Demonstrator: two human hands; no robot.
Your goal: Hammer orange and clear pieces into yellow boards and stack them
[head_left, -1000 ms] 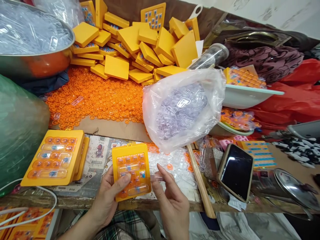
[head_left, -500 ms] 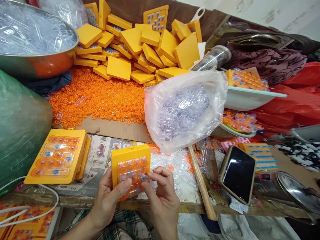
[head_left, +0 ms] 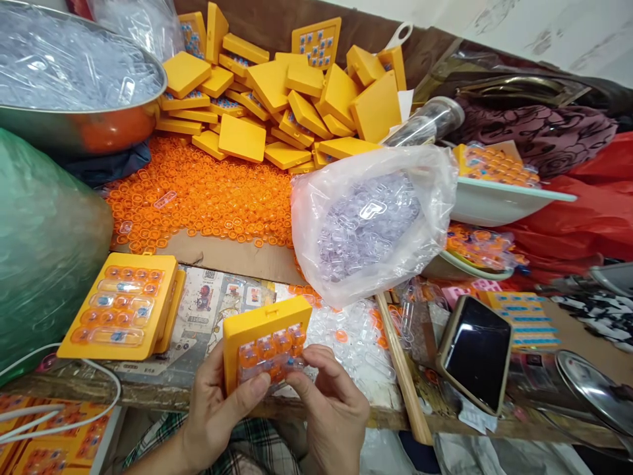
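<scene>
My left hand grips a square yellow plastic case by its left side, the thumb lying over its lower front. Rows of small orange pieces fill the upper part of its face, and the lower rows are partly hidden by my fingers. At its right edge, the thumb and forefinger of my right hand pinch the end of a clear plastic piece lying across the face. Left of my hands, a filled yellow case rests on another one.
Loose orange pieces lie in front of piled yellow cases. An open plastic bag holds clear pieces. Nearby are a wooden stick, a phone, a metal bowl and a green bag. A white cable crosses the table edge.
The case has tipped back in my hands, so its top edge shows more. Both hands have shifted slightly right and down with it. The whole view has moved a little.
</scene>
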